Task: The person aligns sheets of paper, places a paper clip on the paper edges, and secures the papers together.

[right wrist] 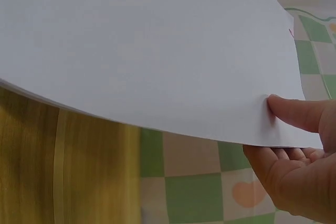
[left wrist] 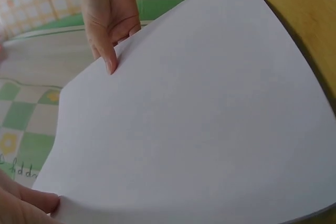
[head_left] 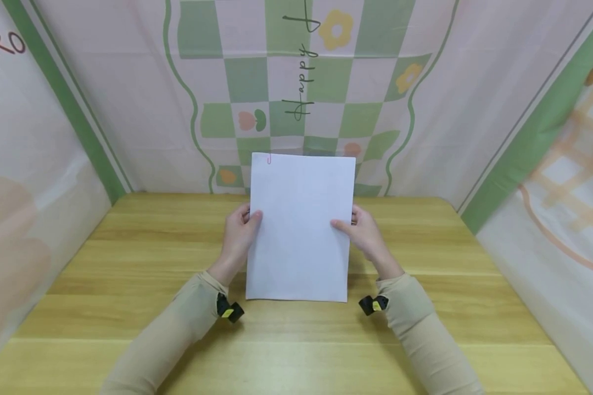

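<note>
White sheets of paper [head_left: 300,236] are held up between my two hands, blank on the side facing me. A small red paper clip [head_left: 269,159] sits on their top edge near the left corner. My left hand [head_left: 239,233] pinches the left edge, thumb in front and fingers behind. On the opposite edge, my right hand [head_left: 368,233] grips the same way. In the right wrist view, the right thumb [right wrist: 296,111] presses on the front while the other fingers curl underneath. The left wrist view shows the paper [left wrist: 194,114] bending slightly.
A wooden table [head_left: 301,351] lies beneath the paper and forearms. Behind it hangs a cloth backdrop [head_left: 321,77] with green checks and flowers, and printed cloth also covers both sides. Each wrist wears a small black camera [head_left: 229,308].
</note>
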The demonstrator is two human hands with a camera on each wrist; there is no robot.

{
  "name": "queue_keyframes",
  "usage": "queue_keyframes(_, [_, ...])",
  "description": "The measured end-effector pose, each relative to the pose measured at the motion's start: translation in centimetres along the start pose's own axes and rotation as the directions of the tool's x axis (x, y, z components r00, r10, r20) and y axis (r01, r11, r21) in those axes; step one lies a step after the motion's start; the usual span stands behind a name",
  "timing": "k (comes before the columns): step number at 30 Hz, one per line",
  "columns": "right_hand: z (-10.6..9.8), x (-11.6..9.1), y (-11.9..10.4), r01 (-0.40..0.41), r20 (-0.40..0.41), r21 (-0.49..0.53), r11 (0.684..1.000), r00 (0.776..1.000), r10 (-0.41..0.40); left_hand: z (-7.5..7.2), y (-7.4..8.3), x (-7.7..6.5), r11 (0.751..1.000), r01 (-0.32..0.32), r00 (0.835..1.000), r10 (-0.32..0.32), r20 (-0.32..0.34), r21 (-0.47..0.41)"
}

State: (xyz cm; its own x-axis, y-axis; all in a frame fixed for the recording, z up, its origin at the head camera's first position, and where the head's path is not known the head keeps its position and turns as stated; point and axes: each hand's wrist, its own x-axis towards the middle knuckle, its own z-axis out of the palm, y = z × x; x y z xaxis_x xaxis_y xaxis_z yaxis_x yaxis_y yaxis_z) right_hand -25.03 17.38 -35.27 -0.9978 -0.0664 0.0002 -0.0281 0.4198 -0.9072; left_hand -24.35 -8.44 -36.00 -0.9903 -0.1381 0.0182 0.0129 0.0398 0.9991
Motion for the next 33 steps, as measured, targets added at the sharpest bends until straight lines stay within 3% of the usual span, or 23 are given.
queue_keyframes(10, [-0.2,0.3,0.1,-0.024,0.026,-0.013,1.0,0.999,0.025,-0.4,-0.5,0.6,0.998,0.055,0.998,-0.056,0.027,0.044])
queue_keyframes(33, [-0.1,1.1,1.7,-0.035,0.04,-0.112,0.993,0.998,0.04,-0.9,-1.6,1.8,0.976,0.093,0.985,-0.12,0.126,0.198])
